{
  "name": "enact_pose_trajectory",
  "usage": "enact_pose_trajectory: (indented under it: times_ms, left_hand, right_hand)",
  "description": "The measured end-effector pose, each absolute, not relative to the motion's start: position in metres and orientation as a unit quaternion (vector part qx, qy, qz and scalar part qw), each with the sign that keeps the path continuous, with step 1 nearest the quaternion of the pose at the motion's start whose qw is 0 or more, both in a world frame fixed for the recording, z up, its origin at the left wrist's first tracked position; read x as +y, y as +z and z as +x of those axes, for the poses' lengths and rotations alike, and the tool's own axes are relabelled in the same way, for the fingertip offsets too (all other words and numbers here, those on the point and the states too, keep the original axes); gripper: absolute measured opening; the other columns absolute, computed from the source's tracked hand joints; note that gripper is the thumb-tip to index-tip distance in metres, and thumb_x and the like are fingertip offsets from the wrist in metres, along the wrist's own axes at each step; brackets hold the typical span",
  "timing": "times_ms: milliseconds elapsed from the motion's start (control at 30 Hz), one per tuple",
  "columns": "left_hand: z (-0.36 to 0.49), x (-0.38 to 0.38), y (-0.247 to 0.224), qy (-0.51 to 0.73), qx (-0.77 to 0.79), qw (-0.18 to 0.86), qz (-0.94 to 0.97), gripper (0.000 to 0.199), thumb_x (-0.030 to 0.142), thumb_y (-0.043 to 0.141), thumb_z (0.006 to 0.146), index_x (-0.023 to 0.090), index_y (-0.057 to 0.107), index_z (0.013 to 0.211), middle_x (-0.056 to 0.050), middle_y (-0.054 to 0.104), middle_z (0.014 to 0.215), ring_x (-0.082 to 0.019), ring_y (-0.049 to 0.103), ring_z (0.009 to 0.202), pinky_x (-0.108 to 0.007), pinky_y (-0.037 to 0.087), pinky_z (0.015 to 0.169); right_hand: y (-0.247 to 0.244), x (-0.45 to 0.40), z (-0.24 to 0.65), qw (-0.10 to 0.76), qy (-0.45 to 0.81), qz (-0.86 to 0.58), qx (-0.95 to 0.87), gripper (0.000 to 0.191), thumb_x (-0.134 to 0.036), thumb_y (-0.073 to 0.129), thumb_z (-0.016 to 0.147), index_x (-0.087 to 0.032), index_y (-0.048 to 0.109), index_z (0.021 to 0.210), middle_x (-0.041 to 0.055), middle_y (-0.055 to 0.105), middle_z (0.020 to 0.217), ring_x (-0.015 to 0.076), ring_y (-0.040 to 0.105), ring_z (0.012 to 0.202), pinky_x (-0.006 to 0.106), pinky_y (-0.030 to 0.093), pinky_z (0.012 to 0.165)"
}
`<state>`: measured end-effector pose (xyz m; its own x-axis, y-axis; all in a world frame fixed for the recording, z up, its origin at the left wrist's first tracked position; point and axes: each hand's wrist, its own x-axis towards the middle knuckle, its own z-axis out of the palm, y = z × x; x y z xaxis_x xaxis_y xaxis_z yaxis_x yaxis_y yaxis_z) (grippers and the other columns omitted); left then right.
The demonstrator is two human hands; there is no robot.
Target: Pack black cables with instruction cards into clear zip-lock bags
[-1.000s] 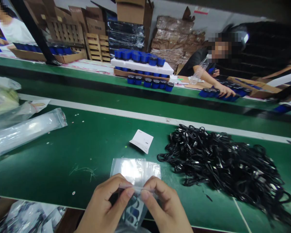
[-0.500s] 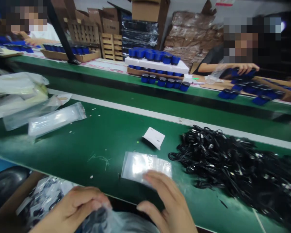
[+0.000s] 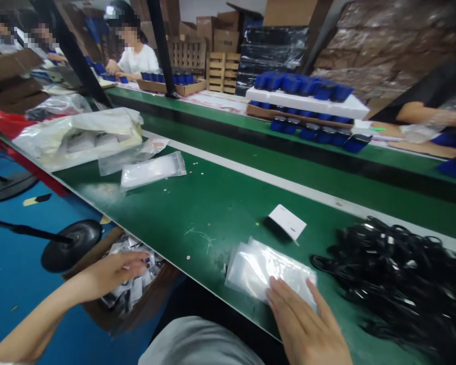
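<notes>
Head view: your left hand is over the box, your right hand is on the clear bags

A second ago both your hands were pinching one small bag with dark contents in front of you; half a second ago only your left hand had it, near the table edge. Now your left hand (image 3: pixel 117 274) has moved out past the edge, above a cardboard box (image 3: pixel 95 314) of filled bags (image 3: pixel 131 294), and your hands are well apart. The view has swung left too, bringing in more floor beyond your left arm.

Your left arm reaches forward from the lower corner, the back of the hand upward and the fingers stretched toward the right, close together. Whether those fingers hold anything, you cannot tell from here; the box and its filled bags lie directly below them.

Your right hand (image 3: pixel 304 324) lies palm down, fingers long and spread wide, with the tips on the clear bags (image 3: pixel 247 268). Your thumb is hidden. Those bags now lie fanned and angled on the green table (image 3: pixel 167 218), reaching out to the left of your right fingertips. Just beyond them sits the folded white card (image 3: pixel 288 222); the heap of black cables (image 3: pixel 403 284) is to the right of that hand.
</notes>
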<state>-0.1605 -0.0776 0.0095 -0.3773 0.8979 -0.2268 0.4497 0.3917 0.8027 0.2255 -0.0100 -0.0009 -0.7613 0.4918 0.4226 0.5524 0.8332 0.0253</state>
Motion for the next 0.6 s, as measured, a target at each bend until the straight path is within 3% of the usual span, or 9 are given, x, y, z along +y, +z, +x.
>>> enact_pose_trajectory:
  times_ms: [133,233,267,367,467,600]
  left_hand:
    - [-0.073,-0.067,0.031,0.345,0.573,0.619,0.413,0.046,0.061,0.068,0.066,0.025,0.075,0.093,-0.007,0.077,0.073,-0.020,0.073,0.069,-0.028,0.056,0.065]
    - [-0.014,-0.050,0.042,0.382,0.440,0.753,0.306,0.071,0.064,0.075,0.054,0.029,0.066,0.115,-0.009,0.075,0.101,-0.020,0.073,0.080,-0.030,0.056,0.073]
    - [0.000,-0.044,0.042,0.382,0.428,0.775,0.266,0.069,0.062,0.076,0.055,0.027,0.067,0.114,-0.009,0.075,0.102,-0.020,0.073,0.082,-0.031,0.056,0.075]
    - [0.025,-0.027,0.038,0.382,0.446,0.783,0.202,0.048,0.052,0.073,0.069,0.018,0.071,0.103,-0.009,0.076,0.093,-0.019,0.072,0.081,-0.032,0.057,0.077]
    - [0.031,-0.021,0.035,0.405,0.484,0.743,0.225,0.044,0.052,0.072,0.070,0.016,0.073,0.095,-0.008,0.077,0.087,-0.020,0.071,0.079,-0.031,0.058,0.075]
    - [0.030,-0.023,0.038,0.421,0.536,0.675,0.282,0.044,0.055,0.070,0.070,0.018,0.074,0.093,-0.003,0.075,0.073,-0.017,0.070,0.070,-0.025,0.059,0.068]
  right_hand:
    - [0.003,-0.012,0.212,0.297,-0.059,-0.386,-0.871,0.018,-0.011,0.046,0.092,-0.013,0.063,0.098,0.0104,0.074,0.098,0.0198,0.070,0.088,0.035,0.041,0.097]
    - [0.008,-0.018,0.198,0.360,-0.036,-0.399,-0.842,0.019,-0.012,0.044,0.094,-0.014,0.062,0.102,0.0110,0.073,0.100,0.0201,0.068,0.096,0.031,0.049,0.086]
    - [0.008,-0.021,0.194,0.371,-0.016,-0.385,-0.845,0.023,-0.013,0.040,0.096,-0.015,0.061,0.104,0.0105,0.073,0.102,0.0205,0.066,0.101,0.031,0.049,0.087]
    - [0.006,-0.029,0.193,0.406,0.055,-0.387,-0.826,0.025,-0.018,0.038,0.098,-0.020,0.062,0.104,0.0085,0.069,0.110,0.0224,0.059,0.113,0.036,0.047,0.093]
    - [0.003,-0.032,0.201,0.472,0.150,-0.482,-0.723,0.013,-0.022,0.056,0.090,-0.023,0.059,0.102,0.0110,0.060,0.123,0.0247,0.057,0.113,0.037,0.050,0.090]
    - [0.008,-0.028,0.200,0.532,0.460,-0.483,-0.522,0.022,-0.035,0.060,0.088,-0.025,0.050,0.105,0.0072,0.068,0.104,0.0197,0.066,0.092,0.031,0.053,0.077]
